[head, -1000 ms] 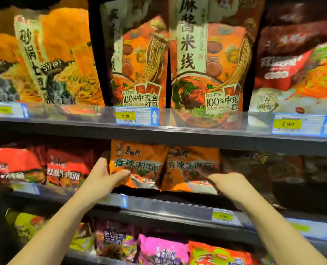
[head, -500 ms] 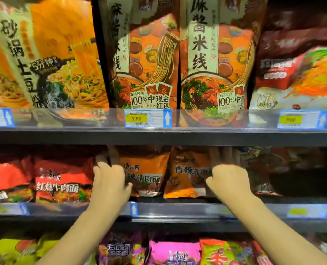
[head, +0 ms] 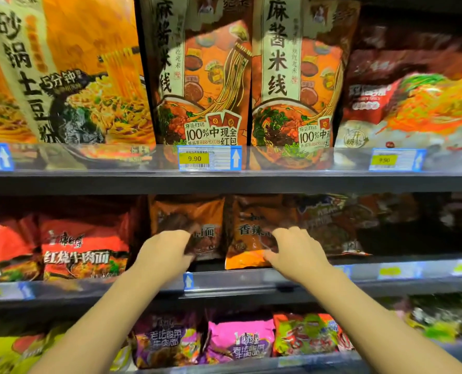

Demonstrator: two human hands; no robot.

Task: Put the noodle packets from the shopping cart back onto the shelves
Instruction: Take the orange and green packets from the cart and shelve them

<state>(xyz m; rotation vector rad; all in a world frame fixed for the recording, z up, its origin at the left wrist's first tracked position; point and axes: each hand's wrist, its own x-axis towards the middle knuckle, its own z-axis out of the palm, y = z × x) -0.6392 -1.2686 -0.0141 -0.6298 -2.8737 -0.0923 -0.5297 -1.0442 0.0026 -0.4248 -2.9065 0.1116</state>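
Two orange noodle packets stand side by side on the middle shelf (head: 251,279), partly in shadow. My left hand (head: 165,252) grips the lower front of the left orange packet (head: 192,214) with curled fingers. On the right orange packet (head: 251,220), my right hand (head: 294,252) pinches the lower right part, thumb low and fingers above. Both packets sit on the shelf, leaning slightly back. The shopping cart is out of view.
Red noodle packets (head: 84,247) fill the middle shelf to the left, dark packets (head: 329,225) to the right. Tall orange rice-noodle bags (head: 205,76) stand on the upper shelf behind a price tag (head: 209,158). Pink and purple packets (head: 240,338) lie on the shelf below.
Both hands have come down from the packets' upper outer edges to their lower fronts, and the fingers that reached upward have curled onto the packets. The view has moved closer.
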